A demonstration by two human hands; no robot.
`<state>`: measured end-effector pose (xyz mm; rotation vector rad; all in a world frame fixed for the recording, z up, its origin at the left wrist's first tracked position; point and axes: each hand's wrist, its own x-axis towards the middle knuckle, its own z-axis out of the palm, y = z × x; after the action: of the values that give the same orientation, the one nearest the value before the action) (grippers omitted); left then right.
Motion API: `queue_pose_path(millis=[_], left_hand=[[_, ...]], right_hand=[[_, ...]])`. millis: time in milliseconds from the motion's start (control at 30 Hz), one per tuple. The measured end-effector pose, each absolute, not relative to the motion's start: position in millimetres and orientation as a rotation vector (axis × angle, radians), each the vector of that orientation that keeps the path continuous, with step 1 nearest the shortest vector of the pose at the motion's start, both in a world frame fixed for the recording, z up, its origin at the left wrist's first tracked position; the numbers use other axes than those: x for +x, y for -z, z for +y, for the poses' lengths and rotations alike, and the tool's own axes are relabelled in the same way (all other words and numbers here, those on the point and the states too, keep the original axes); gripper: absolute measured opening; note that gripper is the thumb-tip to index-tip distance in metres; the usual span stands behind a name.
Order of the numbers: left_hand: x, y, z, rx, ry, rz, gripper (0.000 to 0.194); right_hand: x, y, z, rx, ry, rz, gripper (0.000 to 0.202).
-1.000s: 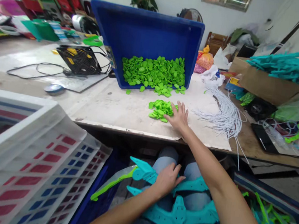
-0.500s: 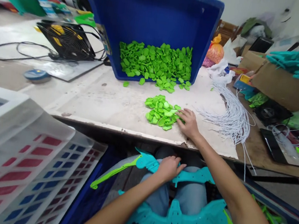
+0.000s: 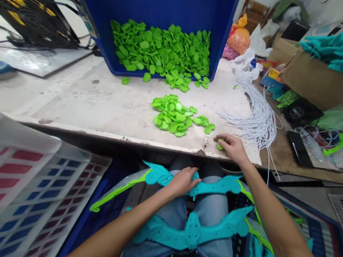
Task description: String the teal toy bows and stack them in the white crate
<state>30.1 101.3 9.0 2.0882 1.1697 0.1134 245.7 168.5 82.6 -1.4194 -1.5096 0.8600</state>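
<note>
1. Head view: one green piece [image 3: 220, 144] is pinched in the right hand [image 3: 233, 147] at the near edge of the surface [image 3: 105, 108]; the left hand [image 3: 181, 181] is clasped on a teal part [image 3: 214, 186] over the lap.
2. A small green pile [image 3: 173, 115] and a full blue bin [image 3: 158, 24] appear unused, so most work seems left.
3. Open room lies left of the pile; white cords [image 3: 257, 117] crowd the right.
</note>
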Motion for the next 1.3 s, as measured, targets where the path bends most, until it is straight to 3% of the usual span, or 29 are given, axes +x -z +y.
queue_pose_path(millis=[133,300,567,800,933,1100,1300], left_hand=[[28.0,-16.0,106.5,2.064,-0.043,1.182,0.053],[20.0,-15.8,111.5,2.026,0.087,1.115,0.052],[24.5,9.5,127.1,1.702,-0.074,0.914,0.044],[26.2,4.0,126.9,1.589,-0.07,0.878,0.043],[23.8,0.6,130.8,1.457,-0.062,0.84,0.035],[22.6,0.7,132.7,1.291,-0.077,0.805,0.03],[24.4,4.0,131.5,1.152,-0.079,0.772,0.033]], right_hand=[[263.8,-76.1,157.4,-1.474,-0.374,-1.746,0.02],[275.3,-76.4,148.6,-1.363,-0.279,-2.159,0.023],[247.1,-66.3,102.6,-1.526,0.021,-2.169,0.025],[229.7,-71.9,108.9,-1.63,0.168,-2.132,0.024],[223.0,-71.2,89.0,-1.514,0.03,-2.165,0.023],[211.5,-35.1,38.4,-1.33,-0.317,-2.367,0.021],[206.4,-7.3,27.4,-1.385,-0.307,-2.388,0.024]])
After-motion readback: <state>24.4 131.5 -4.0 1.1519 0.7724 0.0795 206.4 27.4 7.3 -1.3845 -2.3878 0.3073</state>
